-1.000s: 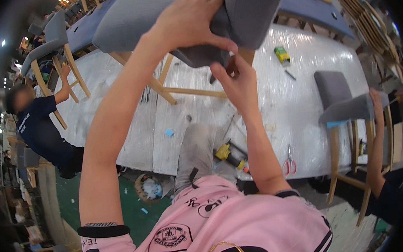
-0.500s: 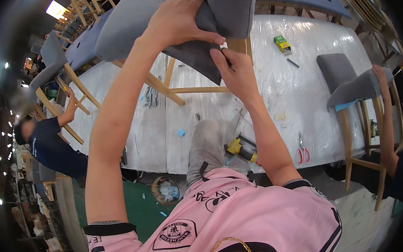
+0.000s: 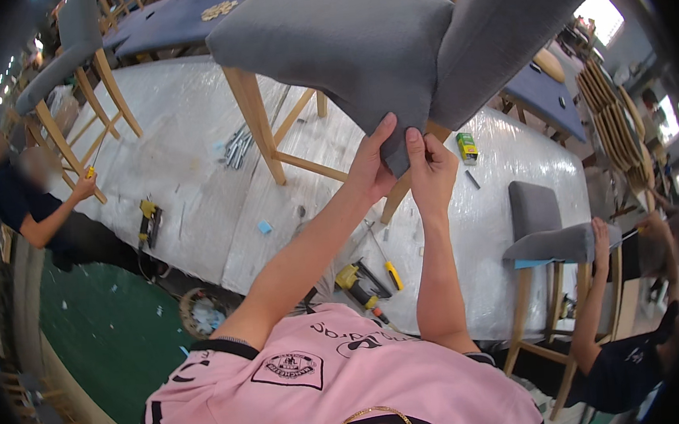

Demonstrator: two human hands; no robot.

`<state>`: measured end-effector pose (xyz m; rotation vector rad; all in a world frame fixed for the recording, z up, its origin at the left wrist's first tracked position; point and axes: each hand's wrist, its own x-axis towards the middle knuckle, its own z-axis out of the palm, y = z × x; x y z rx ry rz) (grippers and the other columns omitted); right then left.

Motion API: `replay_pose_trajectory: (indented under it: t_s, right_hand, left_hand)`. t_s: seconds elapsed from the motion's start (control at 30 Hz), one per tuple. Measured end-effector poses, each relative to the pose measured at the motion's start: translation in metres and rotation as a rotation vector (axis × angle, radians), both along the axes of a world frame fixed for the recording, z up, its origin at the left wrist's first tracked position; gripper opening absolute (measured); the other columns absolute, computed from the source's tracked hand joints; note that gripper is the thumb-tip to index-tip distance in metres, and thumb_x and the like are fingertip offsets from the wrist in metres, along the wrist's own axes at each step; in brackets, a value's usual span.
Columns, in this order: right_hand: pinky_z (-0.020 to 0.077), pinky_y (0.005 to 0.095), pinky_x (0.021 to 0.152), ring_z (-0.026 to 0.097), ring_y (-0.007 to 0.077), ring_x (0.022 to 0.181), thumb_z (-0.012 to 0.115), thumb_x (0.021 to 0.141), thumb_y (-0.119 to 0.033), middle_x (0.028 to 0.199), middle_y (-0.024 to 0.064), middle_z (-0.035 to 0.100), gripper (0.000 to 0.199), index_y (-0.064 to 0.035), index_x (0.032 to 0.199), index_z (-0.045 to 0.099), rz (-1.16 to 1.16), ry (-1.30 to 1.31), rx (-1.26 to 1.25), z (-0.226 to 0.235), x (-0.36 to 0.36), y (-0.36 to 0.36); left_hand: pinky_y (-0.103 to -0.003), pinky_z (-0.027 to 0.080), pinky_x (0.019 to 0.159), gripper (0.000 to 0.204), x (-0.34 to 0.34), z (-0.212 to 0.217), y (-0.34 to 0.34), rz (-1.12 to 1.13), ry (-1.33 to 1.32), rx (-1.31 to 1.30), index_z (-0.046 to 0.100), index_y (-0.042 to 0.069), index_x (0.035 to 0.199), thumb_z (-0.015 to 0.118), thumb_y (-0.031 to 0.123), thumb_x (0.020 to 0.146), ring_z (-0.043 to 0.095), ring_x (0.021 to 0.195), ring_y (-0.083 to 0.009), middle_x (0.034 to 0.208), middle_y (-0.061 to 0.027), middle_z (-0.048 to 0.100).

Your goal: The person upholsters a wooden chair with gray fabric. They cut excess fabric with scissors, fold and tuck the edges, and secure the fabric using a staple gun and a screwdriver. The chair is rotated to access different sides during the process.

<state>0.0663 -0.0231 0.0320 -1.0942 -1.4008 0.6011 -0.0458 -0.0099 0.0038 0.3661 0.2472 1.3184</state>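
Grey upholstered chair (image 3: 334, 45) was seen upright on the plastic-covered surface (image 3: 188, 216), at the upper middle, its back toward the right. At the far left, a yellow-handled tool (image 3: 91, 172) was held by a co-worker (image 3: 60, 210) near a second grey chair (image 3: 79, 29). A yellow and black power tool (image 3: 149, 220) was placed near the surface's edge. Farther right, metal rods (image 3: 239, 146) were heaped near a leg of the middle chair. By the left hand (image 3: 372, 165), a grey fabric flap (image 3: 396, 156) below the seat corner was pinched, the fingers closed with the thumb on top. By the right hand (image 3: 433, 163), the flap's edge was gripped just beside that thumb, the fingers curled in (what lay behind the cloth could not be told). Judging by this grip, the cloth was best drawn evenly, with both thumbs kept close and creases smoothed off the corner before any firmer pull. At the right, a third grey chair (image 3: 535, 208) was touched by another co-worker's hand (image 3: 599, 235).
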Motion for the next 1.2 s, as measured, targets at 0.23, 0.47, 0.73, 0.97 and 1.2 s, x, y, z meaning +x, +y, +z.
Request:
replay_pose_trajectory:
  t_s: [0.23,0.47,0.73,0.97,1.2]
  right_hand:
    - [0.0298,0.0252,0.055,0.036,0.0032,0.067,0.067,0.104,-0.024,0.065,-0.0062,0.045,0.042,0.0006,0.072,0.054,0.024,0.047,0.022,0.001,-0.005,-0.001]
    - [0.0404,0.0211,0.064,0.05,0.0041,0.075,0.067,0.104,-0.035,0.084,-0.0026,0.06,0.036,-0.0015,0.093,0.063,0.096,0.314,-0.087,-0.001,-0.012,0.002]
    - [0.0456,0.0247,0.061,0.058,0.0062,0.076,0.069,0.102,-0.035,0.088,-0.0007,0.064,0.028,-0.0073,0.099,0.065,0.15,0.752,-0.287,-0.003,-0.017,-0.024]
    - [0.0384,0.0237,0.054,0.055,0.0042,0.069,0.074,0.099,-0.032,0.083,-0.0036,0.065,0.025,-0.0074,0.098,0.069,0.273,0.859,-0.351,-0.01,-0.017,-0.018]
    - [0.036,0.0213,0.05,0.049,0.0023,0.06,0.072,0.1,-0.037,0.081,-0.0042,0.064,0.031,-0.0069,0.1,0.068,0.23,0.889,-0.351,0.003,-0.025,-0.029]
  left_hand:
    - [-0.033,0.053,0.097,0.044,0.006,0.004,-0.003,0.052,0.119,0.081,0.059,0.008,0.127,0.074,0.036,0.097,0.064,0.111,-0.0137,0.117,-0.001,0.065]
    - [-0.031,0.052,0.082,0.051,0.001,0.02,-0.011,0.046,0.171,0.074,0.06,0.008,0.125,0.08,0.042,0.092,0.063,0.104,-0.0132,0.113,-0.0015,0.065]
    - [-0.028,0.049,0.063,0.047,0.008,0.023,-0.019,0.034,0.286,-0.004,0.062,0.01,0.119,0.081,0.043,0.091,0.063,0.086,-0.0109,0.101,0.0004,0.066]
    - [-0.027,0.044,0.055,0.047,-0.005,0.031,-0.021,0.088,0.476,0.014,0.062,0.012,0.118,0.078,0.048,0.092,0.062,0.076,-0.0106,0.093,0.0035,0.064]
    - [-0.03,0.051,0.064,0.055,-0.013,0.027,-0.016,-0.02,0.514,0.057,0.057,0.007,0.129,0.076,0.046,0.094,0.064,0.092,-0.0134,0.109,0.0,0.065]
